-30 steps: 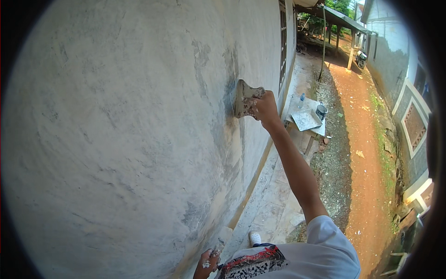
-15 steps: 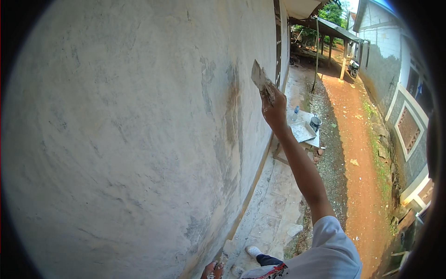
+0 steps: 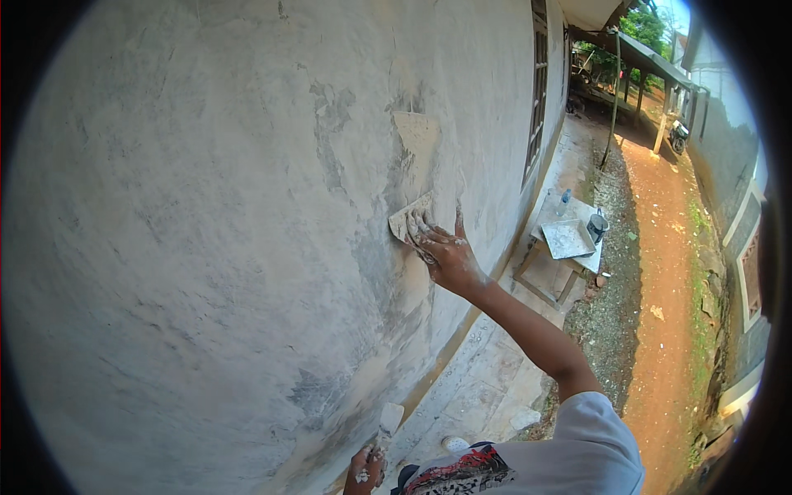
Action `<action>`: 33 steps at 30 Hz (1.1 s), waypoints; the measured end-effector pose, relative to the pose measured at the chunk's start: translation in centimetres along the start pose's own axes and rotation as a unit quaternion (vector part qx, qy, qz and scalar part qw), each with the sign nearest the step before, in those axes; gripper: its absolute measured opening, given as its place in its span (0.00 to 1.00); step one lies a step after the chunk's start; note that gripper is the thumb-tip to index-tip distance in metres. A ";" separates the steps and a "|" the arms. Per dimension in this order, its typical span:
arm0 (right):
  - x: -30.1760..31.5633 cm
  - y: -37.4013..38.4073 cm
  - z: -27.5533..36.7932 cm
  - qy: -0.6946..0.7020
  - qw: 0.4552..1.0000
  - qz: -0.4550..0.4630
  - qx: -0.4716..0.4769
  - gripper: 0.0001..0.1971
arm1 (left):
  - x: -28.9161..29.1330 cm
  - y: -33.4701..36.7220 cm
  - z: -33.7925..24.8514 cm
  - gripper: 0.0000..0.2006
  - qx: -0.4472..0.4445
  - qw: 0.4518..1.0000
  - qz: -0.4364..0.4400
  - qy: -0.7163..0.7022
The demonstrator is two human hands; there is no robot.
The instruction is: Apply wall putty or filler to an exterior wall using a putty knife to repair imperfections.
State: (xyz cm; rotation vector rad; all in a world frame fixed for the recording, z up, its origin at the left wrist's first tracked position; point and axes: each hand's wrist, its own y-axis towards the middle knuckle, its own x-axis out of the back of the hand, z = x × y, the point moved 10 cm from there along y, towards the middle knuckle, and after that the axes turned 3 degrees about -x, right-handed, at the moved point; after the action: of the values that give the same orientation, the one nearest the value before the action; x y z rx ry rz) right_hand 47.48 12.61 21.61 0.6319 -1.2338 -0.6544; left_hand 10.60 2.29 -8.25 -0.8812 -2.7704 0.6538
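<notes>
My right hand (image 3: 450, 257) holds a broad, putty-smeared scraper (image 3: 407, 219) with its blade against the grey-white plastered wall (image 3: 206, 247). The fingers lie spread along the back of the blade, and white paste coats them. Directly above the blade runs a pale strip of wet-looking putty (image 3: 418, 136), flanked by darker bare patches. Low in the view, close to the wall's foot, my left hand (image 3: 365, 470) is closed around a small putty knife (image 3: 389, 419) with a whitish blade. Its fingers also carry white lumps; the handle is hidden in the grip.
On the right stands a small table (image 3: 544, 216) bearing a white tray (image 3: 568, 238), a dark pot (image 3: 597, 224) and a plastic bottle (image 3: 564, 200). A splattered walkway (image 3: 487, 371) borders the wall, then gravel and an orange dirt path (image 3: 660, 313). A barred window (image 3: 538, 91) lies farther along.
My right hand has come down and left from beside the wall, bringing the scraper onto it. A pale putty strip now shows above the blade. The view has shifted left.
</notes>
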 end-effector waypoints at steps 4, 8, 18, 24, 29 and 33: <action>0.6 -4.5 -0.6 0.030 0.996 0.076 0.048 0.15 | -3.8 2.6 -4.8 0.10 -0.061 0.995 0.020 -0.071; 0.5 -12.2 -8.6 0.569 0.787 0.050 -0.234 0.21 | -8.3 2.5 -10.5 0.09 -0.134 0.980 0.061 -0.135; 5.8 -18.2 -8.3 0.506 0.787 -0.069 -0.345 0.13 | -12.7 1.3 -8.8 0.17 -0.094 0.995 0.031 -0.020; 5.1 -20.2 -6.8 0.507 0.823 -0.051 -0.251 0.10 | -14.6 1.1 -7.8 0.21 -0.155 0.988 0.024 0.002; 5.3 -22.5 -5.6 0.302 0.946 -0.077 -0.083 0.13 | -15.0 -0.1 -6.6 0.19 -0.106 0.993 -0.005 -0.048; 1.0 -25.9 -5.8 0.448 0.867 0.055 -0.212 0.20 | -16.9 -1.0 -8.8 0.13 -0.123 0.984 0.036 -0.127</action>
State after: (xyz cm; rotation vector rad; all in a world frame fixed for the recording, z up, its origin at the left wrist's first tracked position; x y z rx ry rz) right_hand 50.53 -4.80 1.79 0.4011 -0.2316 -0.4217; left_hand 26.32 -5.10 -0.30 -1.0133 -3.1125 0.4687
